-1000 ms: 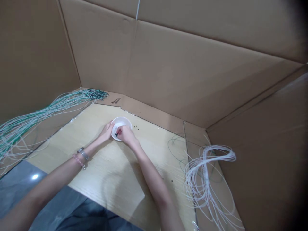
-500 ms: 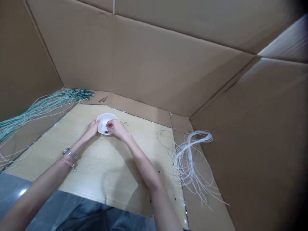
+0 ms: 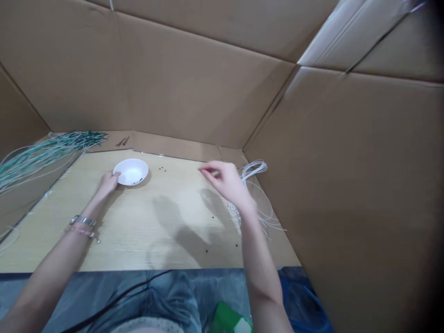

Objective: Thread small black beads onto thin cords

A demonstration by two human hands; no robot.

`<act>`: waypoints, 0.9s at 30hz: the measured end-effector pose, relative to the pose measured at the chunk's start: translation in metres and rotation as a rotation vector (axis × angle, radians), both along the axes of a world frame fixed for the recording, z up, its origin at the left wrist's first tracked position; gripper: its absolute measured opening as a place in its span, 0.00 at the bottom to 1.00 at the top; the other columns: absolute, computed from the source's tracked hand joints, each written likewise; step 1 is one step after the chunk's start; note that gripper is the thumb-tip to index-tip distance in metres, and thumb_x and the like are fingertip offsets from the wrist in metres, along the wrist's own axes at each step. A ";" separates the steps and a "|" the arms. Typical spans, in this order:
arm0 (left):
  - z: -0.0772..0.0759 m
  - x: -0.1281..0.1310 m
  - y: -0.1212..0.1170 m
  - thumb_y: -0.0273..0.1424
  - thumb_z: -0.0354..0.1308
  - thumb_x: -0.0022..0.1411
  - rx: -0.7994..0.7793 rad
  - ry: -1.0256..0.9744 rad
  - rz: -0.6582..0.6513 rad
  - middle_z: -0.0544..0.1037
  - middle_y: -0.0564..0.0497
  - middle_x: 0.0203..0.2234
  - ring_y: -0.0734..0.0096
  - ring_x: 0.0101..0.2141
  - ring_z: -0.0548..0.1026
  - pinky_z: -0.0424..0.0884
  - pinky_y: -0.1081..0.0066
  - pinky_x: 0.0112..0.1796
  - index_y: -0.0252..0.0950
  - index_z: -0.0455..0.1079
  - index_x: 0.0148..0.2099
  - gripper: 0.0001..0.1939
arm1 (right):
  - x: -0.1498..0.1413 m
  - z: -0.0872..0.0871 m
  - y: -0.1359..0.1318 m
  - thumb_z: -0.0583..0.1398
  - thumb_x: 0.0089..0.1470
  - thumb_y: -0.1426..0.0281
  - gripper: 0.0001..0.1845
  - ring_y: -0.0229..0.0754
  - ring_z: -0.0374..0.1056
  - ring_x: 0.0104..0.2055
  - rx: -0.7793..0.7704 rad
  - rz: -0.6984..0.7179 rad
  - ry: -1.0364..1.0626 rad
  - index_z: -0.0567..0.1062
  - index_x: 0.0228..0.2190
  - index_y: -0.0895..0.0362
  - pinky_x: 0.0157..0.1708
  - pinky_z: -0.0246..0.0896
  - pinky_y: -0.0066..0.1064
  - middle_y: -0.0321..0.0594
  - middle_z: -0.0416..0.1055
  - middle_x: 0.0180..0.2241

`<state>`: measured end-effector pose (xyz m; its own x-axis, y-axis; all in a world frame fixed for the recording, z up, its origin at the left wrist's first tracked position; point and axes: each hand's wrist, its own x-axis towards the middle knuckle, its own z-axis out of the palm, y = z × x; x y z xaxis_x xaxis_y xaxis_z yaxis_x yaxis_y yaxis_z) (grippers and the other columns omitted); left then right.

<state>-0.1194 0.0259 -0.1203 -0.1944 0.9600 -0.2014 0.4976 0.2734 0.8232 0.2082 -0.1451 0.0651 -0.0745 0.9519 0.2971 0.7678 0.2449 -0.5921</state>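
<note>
Work apparently partway: left hand (image 3: 109, 182) pinches the white bowl (image 3: 130, 169), far left on the table (image 3: 121, 231), dark bits (image 3: 138, 181) inside; right hand (image 3: 227, 182) fingertips pressed together, load indiscernible; loose specks (image 3: 236, 245) remain outside.

The pale counter (image 3: 128, 231) carries dark specks (image 3: 162, 168) between left grip (image 3: 108, 183) and right grip (image 3: 227, 180). Three others (image 3: 206, 251) lie nearside of the right.

A creased cardboard wall (image 3: 201, 88) fills twelve o'clock, meeting a side panel (image 3: 347, 185) at three and a darker partition (image 3: 15, 111) at nine. Wood-grained counter (image 3: 121, 245) spreads toward eight; grey-blue floor (image 3: 224, 284) shows at six.
</note>
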 end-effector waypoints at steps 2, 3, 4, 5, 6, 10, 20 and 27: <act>0.005 0.001 -0.003 0.36 0.54 0.63 -0.003 0.044 -0.013 0.71 0.46 0.46 0.61 0.43 0.72 0.72 0.59 0.42 0.32 0.66 0.51 0.17 | 0.033 -0.015 -0.050 0.56 0.54 0.69 0.10 0.41 0.72 0.36 -0.042 -0.150 -0.014 0.78 0.34 0.55 0.35 0.66 0.32 0.41 0.76 0.34; 0.009 0.002 -0.005 0.36 0.54 0.63 -0.006 0.066 -0.018 0.71 0.46 0.46 0.60 0.44 0.72 0.72 0.58 0.43 0.31 0.66 0.51 0.17 | 0.047 -0.029 -0.073 0.56 0.54 0.69 0.10 0.41 0.72 0.35 -0.075 -0.228 -0.022 0.78 0.34 0.56 0.33 0.66 0.32 0.42 0.76 0.33; 0.012 0.003 -0.007 0.36 0.54 0.63 -0.008 0.088 -0.019 0.71 0.46 0.46 0.60 0.44 0.72 0.72 0.58 0.43 0.31 0.66 0.50 0.17 | 0.058 -0.045 -0.094 0.57 0.54 0.70 0.10 0.41 0.72 0.34 -0.112 -0.305 -0.036 0.78 0.33 0.57 0.33 0.67 0.32 0.43 0.76 0.33; 0.015 0.003 -0.009 0.36 0.54 0.63 -0.009 0.107 -0.024 0.71 0.46 0.46 0.60 0.44 0.72 0.72 0.58 0.43 0.31 0.66 0.50 0.17 | 0.067 -0.062 -0.112 0.57 0.54 0.70 0.09 0.41 0.72 0.34 -0.154 -0.372 -0.055 0.77 0.33 0.58 0.35 0.67 0.33 0.43 0.76 0.33; 0.019 0.004 -0.012 0.36 0.54 0.63 -0.009 0.123 -0.035 0.72 0.46 0.46 0.61 0.44 0.72 0.72 0.58 0.43 0.31 0.66 0.50 0.17 | 0.072 -0.079 -0.126 0.57 0.55 0.70 0.08 0.40 0.71 0.32 -0.201 -0.431 -0.077 0.76 0.32 0.59 0.35 0.67 0.34 0.42 0.75 0.31; 0.039 0.004 -0.027 0.37 0.49 0.66 0.068 0.170 -0.080 0.71 0.43 0.45 0.60 0.45 0.71 0.69 0.56 0.45 0.29 0.65 0.51 0.18 | 0.076 -0.136 -0.156 0.58 0.57 0.64 0.12 0.36 0.69 0.33 -0.367 -0.545 -0.143 0.72 0.36 0.61 0.36 0.68 0.34 0.37 0.72 0.33; 0.076 0.098 -0.163 0.38 0.53 0.60 0.486 0.175 -0.791 0.74 0.53 0.40 0.69 0.37 0.72 0.68 0.72 0.41 0.40 0.68 0.47 0.14 | 0.061 -0.168 -0.158 0.56 0.59 0.65 0.11 0.36 0.69 0.35 -0.373 -0.514 -0.137 0.72 0.38 0.60 0.37 0.68 0.33 0.39 0.71 0.37; 0.027 0.175 -0.214 0.30 0.56 0.59 0.529 0.237 -1.462 0.73 0.48 0.40 0.65 0.37 0.73 0.67 0.72 0.37 0.39 0.67 0.48 0.14 | 0.044 -0.171 -0.104 0.56 0.59 0.64 0.14 0.38 0.69 0.39 -0.359 -0.390 -0.091 0.70 0.42 0.60 0.40 0.68 0.36 0.41 0.70 0.41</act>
